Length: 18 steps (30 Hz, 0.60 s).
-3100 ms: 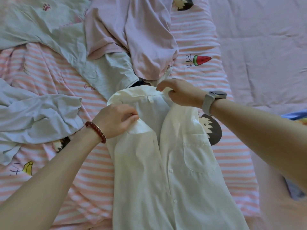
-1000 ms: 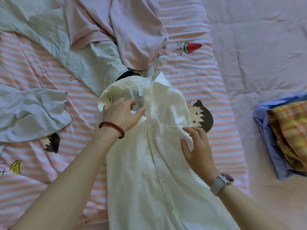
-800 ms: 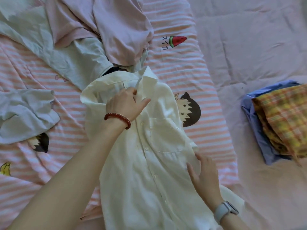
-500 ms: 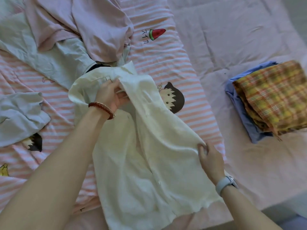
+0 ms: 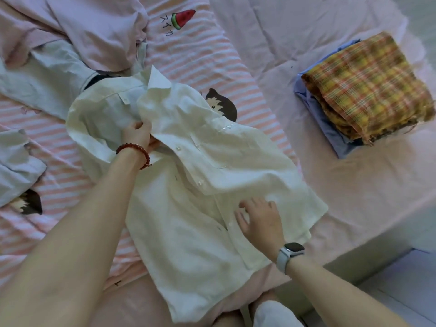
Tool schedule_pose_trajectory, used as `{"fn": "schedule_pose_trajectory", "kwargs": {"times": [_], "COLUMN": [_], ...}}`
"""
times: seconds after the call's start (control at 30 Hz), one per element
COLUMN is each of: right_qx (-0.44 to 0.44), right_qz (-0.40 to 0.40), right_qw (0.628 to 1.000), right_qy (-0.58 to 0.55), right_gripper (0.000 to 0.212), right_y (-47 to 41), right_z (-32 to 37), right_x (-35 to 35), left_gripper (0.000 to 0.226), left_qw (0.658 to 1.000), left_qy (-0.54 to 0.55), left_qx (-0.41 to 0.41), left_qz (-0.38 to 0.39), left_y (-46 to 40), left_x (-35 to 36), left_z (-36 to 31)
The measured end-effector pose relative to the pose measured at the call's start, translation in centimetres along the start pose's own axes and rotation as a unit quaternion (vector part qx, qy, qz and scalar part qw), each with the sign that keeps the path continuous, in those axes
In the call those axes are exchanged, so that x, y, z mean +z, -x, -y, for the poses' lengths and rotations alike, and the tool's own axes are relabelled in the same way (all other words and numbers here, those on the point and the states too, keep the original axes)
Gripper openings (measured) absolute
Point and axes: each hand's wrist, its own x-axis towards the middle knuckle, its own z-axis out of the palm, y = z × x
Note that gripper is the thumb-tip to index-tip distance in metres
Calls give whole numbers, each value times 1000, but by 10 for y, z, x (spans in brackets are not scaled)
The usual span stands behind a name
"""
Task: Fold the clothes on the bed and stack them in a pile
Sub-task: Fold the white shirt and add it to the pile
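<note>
Bed point(image 5: 354, 175): white shirt point(image 5: 188, 232) front now folded over; left hand point(image 5: 138, 135) fingers pinch placket, right hand point(image 5: 259, 220) flat, fingers spread.

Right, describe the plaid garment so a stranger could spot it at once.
Start at the plain pink bedcover on the right side of the bed, away from the striped sheet. A small folded pile sits there near the bed's edge. The plaid garment is its top layer, checked in yellow, orange and green, lying on a solid blue garment.
</note>
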Motion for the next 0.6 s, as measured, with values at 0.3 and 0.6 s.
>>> {"fn": "schedule_pose_trajectory", "kwargs": {"times": [0.3,0.6], "right_qx": [210,303], "right_qz": [200,-60], "right_qw": [956,943], "right_qy": [49,-128], "right_gripper": [32,28], "right_y": [55,33], "right_z": [16,-12], "right_x": [68,1], "left_gripper": [17,16], "left_qw": [999,992], "left_qy": [-23,76], "left_qx": [40,90], "left_qz": [-3,54], "left_y": [7,31], "left_x": [-5,3], "left_z": [16,-8]}}
